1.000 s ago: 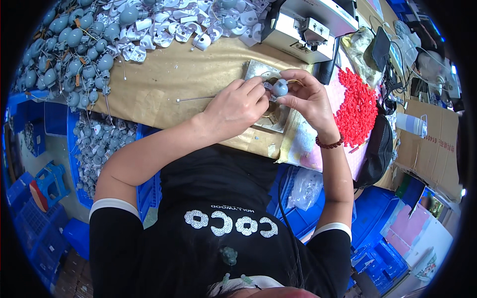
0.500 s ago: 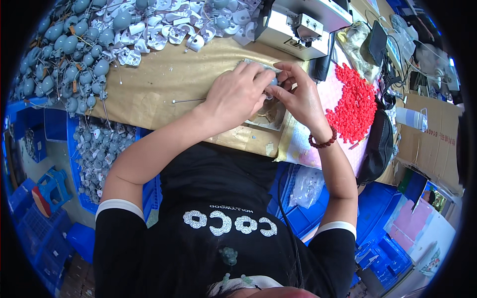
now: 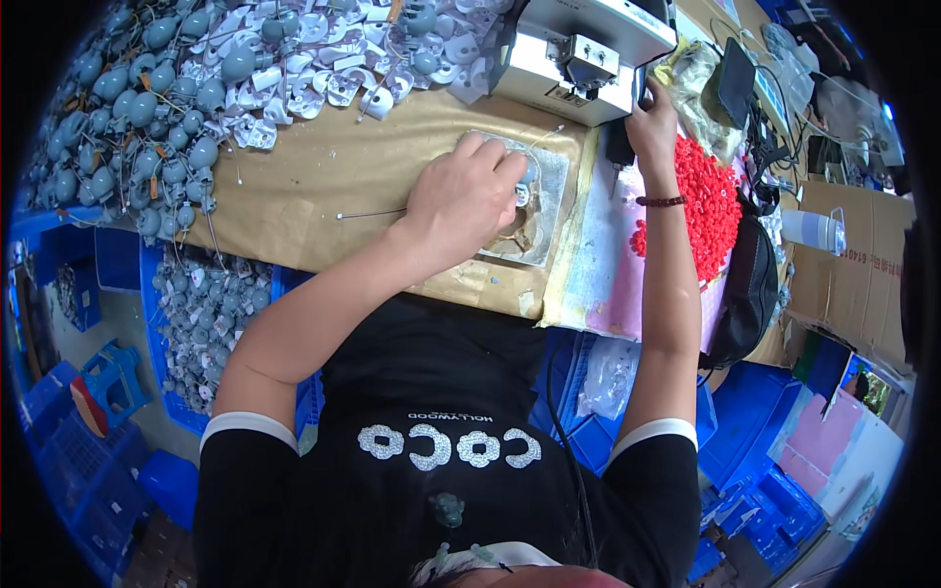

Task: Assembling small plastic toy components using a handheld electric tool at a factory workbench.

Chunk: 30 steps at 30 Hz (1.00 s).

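Observation:
My left hand (image 3: 465,203) is closed over a grey rounded part (image 3: 529,172), pressing it onto a clear flat fixture plate (image 3: 547,218) on the bench. Its fingers hide most of that part. A thin rod (image 3: 371,214) with a pale tip sticks out to the left from under this hand. Farther right, my right hand (image 3: 654,125) is closed at the handle of a black electric screwdriver (image 3: 619,147), its bit pointing down toward me. The fingers partly hide the handle. A dark red bead bracelet (image 3: 661,201) is on my right wrist.
Grey ball-shaped parts (image 3: 127,108) and white plastic pieces (image 3: 343,59) are heaped at the far left. A metal machine (image 3: 564,73) stands behind the plate. Small red parts (image 3: 701,216) lie beside my right forearm. A blue crate (image 3: 162,377) of grey parts sits below the bench.
My right hand has left the grey part and moved right and away to the black screwdriver beside the machine. My left hand stays on the part. More of the plate shows.

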Available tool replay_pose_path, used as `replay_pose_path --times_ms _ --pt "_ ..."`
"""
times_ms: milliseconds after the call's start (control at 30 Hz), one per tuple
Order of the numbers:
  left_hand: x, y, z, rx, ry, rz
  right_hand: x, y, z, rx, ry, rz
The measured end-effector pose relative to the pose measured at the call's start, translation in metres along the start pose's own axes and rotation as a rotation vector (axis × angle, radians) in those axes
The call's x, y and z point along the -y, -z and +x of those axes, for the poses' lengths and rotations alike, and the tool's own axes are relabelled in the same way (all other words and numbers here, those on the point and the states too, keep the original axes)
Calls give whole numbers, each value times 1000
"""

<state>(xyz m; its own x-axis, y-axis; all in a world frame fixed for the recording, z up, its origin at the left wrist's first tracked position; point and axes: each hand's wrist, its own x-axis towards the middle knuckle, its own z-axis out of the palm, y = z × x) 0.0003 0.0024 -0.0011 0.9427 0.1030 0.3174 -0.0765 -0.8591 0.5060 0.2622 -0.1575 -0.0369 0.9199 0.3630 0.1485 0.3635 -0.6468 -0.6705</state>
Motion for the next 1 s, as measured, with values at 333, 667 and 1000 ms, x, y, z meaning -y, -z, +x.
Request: replay_pose_path --times_ms 333,667,1000 --pt "3 5 -3 -27 -7 -33 135 77 -39 -43 588 946" --pt "2 1 -2 -34 24 -58 178 17 -33 -91 270 987" --pt "4 1 -3 39 70 -94 163 40 -84 244 383 944"
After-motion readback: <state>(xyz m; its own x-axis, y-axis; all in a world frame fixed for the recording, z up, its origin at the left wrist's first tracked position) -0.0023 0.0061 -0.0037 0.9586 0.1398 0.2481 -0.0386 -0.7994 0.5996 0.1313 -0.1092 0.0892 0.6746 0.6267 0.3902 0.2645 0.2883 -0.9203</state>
